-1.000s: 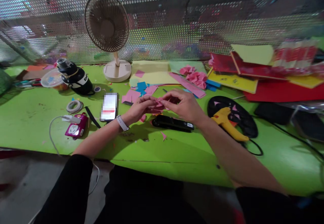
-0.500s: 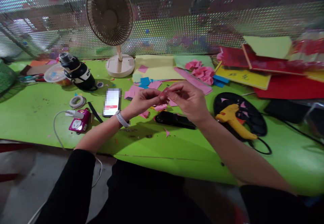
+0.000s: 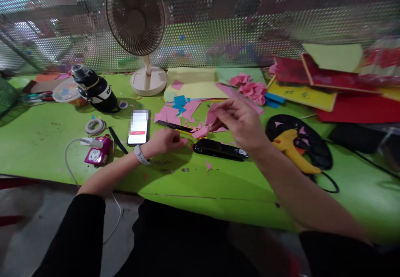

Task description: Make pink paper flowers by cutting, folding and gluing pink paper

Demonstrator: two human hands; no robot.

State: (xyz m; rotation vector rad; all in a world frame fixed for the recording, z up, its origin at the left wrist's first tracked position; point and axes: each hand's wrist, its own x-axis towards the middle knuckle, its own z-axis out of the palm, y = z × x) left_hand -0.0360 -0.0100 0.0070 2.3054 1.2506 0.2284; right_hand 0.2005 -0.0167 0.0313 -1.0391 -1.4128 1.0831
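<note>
My right hand (image 3: 239,120) is raised just above the green table (image 3: 218,185) and pinches a folded pink paper piece (image 3: 212,113) between its fingertips. Down on the table, my left hand (image 3: 164,140) has its fingers curled onto a small pink paper scrap (image 3: 185,141). Pink and blue paper offcuts (image 3: 175,111) lie just behind both hands. A black craft knife (image 3: 173,125) lies between them, and a long black device (image 3: 220,149) sits under my right hand.
A phone (image 3: 138,126), tape roll (image 3: 94,125) and pink charger (image 3: 96,154) lie to the left. A fan (image 3: 140,22) and black bottle (image 3: 95,90) stand behind. To the right are a yellow glue gun (image 3: 292,151) on a black mat, pink paper flowers (image 3: 250,86) and stacked coloured card (image 3: 328,89).
My left hand let go of the pink piece and dropped to the table by a scrap. My right hand kept the piece and stayed raised.
</note>
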